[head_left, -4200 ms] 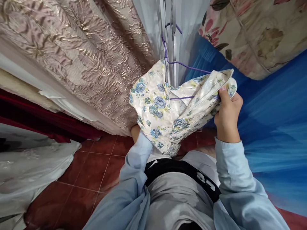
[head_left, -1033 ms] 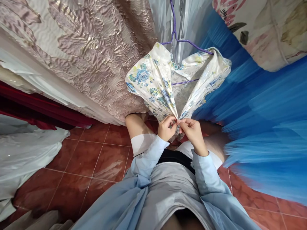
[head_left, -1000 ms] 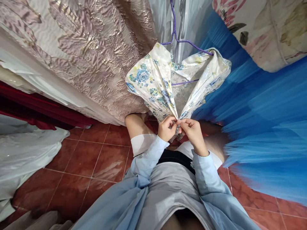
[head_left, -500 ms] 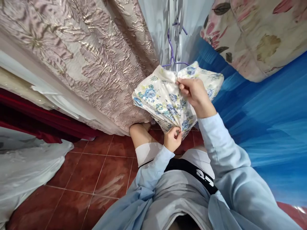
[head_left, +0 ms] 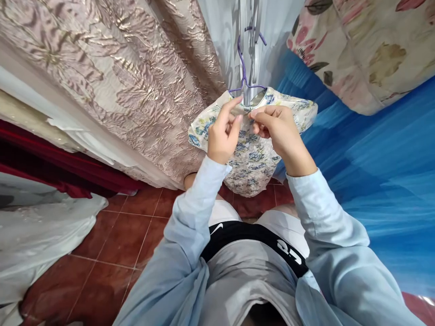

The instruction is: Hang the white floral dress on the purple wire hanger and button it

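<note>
A white short-sleeved floral top (head_left: 249, 156) with blue flowers hangs on a purple hanger (head_left: 243, 74) in front of me. My right hand (head_left: 283, 136) pinches the top at the middle of its neckline between thumb and index finger. What small part lies in that pinch is too small to make out. Just left of it, my left hand (head_left: 222, 133) is raised at the neckline, thumb and index finger apart, holding nothing. Below both hands the front panel falls loose.
A pink embossed curtain (head_left: 136, 90) hangs on the left, with dark red fabric (head_left: 61, 167) beyond. To the right are a blue cloth (head_left: 384, 181) and a cream floral cloth (head_left: 367, 50). Red tiles (head_left: 112, 240) cover the floor.
My left hand has let go of the lower part of the top and risen to the neckline. The fabric, stretched before, now hangs loose. My right hand stays pinched at the neckline.
</note>
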`<state>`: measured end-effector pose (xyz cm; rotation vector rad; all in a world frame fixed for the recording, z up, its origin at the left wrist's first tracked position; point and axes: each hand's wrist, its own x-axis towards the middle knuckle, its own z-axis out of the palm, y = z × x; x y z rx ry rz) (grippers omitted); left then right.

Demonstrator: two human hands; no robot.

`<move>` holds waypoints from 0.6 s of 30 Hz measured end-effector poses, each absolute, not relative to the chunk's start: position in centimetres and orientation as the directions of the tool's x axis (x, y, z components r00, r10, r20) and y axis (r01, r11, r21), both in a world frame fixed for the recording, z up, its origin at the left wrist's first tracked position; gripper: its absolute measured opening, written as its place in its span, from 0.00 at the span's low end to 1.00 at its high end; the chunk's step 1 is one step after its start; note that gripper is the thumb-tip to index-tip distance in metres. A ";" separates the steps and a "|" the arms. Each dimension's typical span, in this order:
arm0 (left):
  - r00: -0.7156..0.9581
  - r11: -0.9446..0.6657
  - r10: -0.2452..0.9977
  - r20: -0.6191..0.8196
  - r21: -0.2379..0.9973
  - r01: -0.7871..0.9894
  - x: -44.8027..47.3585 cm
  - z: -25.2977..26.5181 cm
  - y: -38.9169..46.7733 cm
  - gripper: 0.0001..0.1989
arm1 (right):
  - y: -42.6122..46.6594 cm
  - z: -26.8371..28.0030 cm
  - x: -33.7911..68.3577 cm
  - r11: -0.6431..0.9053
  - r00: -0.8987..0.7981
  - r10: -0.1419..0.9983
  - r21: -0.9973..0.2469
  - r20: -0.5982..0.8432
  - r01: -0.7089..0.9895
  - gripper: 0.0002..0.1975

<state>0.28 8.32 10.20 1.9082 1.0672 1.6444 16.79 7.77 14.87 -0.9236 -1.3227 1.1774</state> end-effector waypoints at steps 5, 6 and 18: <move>0.137 -0.682 0.715 0.686 0.640 0.354 0.8 12.1 11.4 0.16 | 8.9 13.7 16.8 0.284 -0.075 0.956 -0.959 0.282 0.012 0.11; 0.136 -0.684 0.707 0.694 0.621 0.383 1.0 12.2 11.1 0.16 | 9.3 13.1 16.6 0.289 -0.067 0.955 -0.957 0.287 0.022 0.11; -0.411 -0.699 0.642 0.647 0.715 0.033 -11.7 12.8 14.0 0.06 | 5.7 1.2 15.2 0.036 -0.058 0.998 -0.974 0.024 0.224 0.07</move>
